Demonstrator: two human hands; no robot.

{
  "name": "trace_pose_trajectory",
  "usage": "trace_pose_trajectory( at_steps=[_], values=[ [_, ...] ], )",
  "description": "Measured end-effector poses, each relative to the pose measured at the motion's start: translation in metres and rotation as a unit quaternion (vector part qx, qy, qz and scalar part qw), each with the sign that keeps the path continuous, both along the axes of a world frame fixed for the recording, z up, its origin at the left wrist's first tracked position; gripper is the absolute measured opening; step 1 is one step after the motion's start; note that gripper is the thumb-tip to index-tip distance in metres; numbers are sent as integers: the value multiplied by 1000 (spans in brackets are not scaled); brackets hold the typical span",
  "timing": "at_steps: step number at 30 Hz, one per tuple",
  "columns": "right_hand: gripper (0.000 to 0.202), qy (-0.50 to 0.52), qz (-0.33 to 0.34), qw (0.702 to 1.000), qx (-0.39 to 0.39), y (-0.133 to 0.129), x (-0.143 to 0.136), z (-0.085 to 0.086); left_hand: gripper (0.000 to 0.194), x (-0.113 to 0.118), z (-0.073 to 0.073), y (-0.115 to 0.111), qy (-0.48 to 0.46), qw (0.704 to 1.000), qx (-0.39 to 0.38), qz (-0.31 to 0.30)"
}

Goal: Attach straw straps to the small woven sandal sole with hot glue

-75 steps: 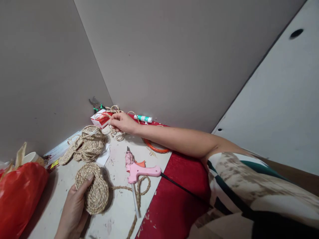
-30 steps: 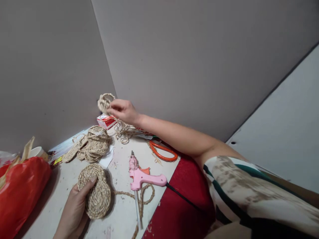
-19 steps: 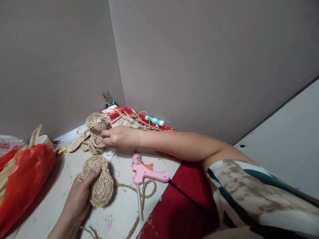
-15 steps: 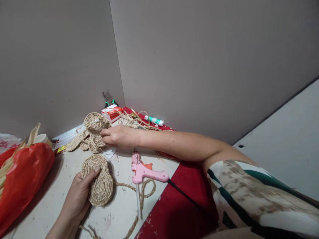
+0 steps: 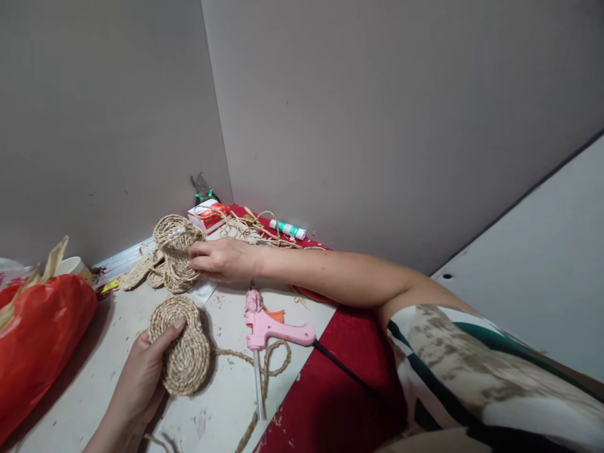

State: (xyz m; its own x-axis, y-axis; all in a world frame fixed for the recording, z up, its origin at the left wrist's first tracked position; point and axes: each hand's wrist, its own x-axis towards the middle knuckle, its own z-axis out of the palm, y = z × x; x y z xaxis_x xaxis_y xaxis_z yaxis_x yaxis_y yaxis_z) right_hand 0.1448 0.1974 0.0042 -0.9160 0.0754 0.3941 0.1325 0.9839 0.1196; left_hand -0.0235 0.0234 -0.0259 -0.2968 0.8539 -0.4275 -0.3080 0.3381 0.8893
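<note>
In the head view my left hand (image 5: 141, 371) grips a coiled straw-rope sole (image 5: 187, 362), shaped like a figure eight, with the thumb across its upper coil. A loose tail of braided rope (image 5: 231, 352) runs from that sole to the right. Beyond it my right hand (image 5: 221, 258) is closed at the edge of another woven sole (image 5: 177, 236), which rests on a small pile of woven pieces. Its fingertips are partly hidden against the straw. Below my right forearm lies a pink glue gun (image 5: 264, 324) with a clear glue stick (image 5: 258, 384) in its back end.
A red plastic bag (image 5: 47, 340) holding dry husks bulges at the left, near a white cup (image 5: 74, 267). Against the walls are pliers (image 5: 202, 189), a red-and-white box (image 5: 207, 215), tangled straw cord (image 5: 245, 228) and a green-white tube (image 5: 287, 229). Red cloth (image 5: 352, 371) covers the right side.
The whole view has shifted slightly, so everything sits a little further left. Both hands keep nearly the same pose on the woven soles.
</note>
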Motion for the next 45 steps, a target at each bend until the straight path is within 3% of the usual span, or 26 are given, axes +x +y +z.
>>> trace_pose_trajectory(
  at_steps=[7, 12, 14, 16, 20, 23, 27, 31, 34, 38, 40, 45],
  values=[
    [26, 6, 10, 1000, -2, 0, 5, 2, 39, 3, 2, 0, 0, 1000, 0, 9],
    [23, 130, 56, 985, -98, 6, 5, -1, 35, 1, 0, 0, 3, 1000, 9, 11],
    [20, 217, 16, 961, -172, 9, 0, 0, 34, 0, -2, 0, 4, 1000, 6, 11],
    [30, 267, -48, 929, -251, 10, -5, 4, 32, -2, -4, 0, 2, 1000, 5, 10],
    [46, 253, -134, 890, -355, 6, -18, 17, 32, -3, -5, 1, 2, 1000, 6, 13],
    [54, 242, -166, 889, -351, 1, -29, 25, 32, -1, -3, 0, 1, 1000, 7, 15],
    [77, 201, -186, 913, -303, -3, -43, 25, 34, 0, -1, 0, 0, 1000, 12, 10],
    [78, 184, -158, 908, -343, -5, -51, 17, 38, 2, 1, 0, -3, 1000, 1, -6],
    [81, 226, -126, 866, -429, -8, -50, 12, 39, 3, 1, -1, -4, 1000, 9, -6],
    [77, 269, -80, 753, -595, -13, -39, 17, 37, 1, -1, -1, -9, 1000, 15, -8],
    [68, 287, -65, 710, -640, -16, -32, 23, 37, 0, -3, 0, -10, 1000, 15, -9],
    [29, 307, -43, 681, -663, -17, -18, 33, 37, -2, -6, 2, -8, 1000, 25, -1]
  ],
)
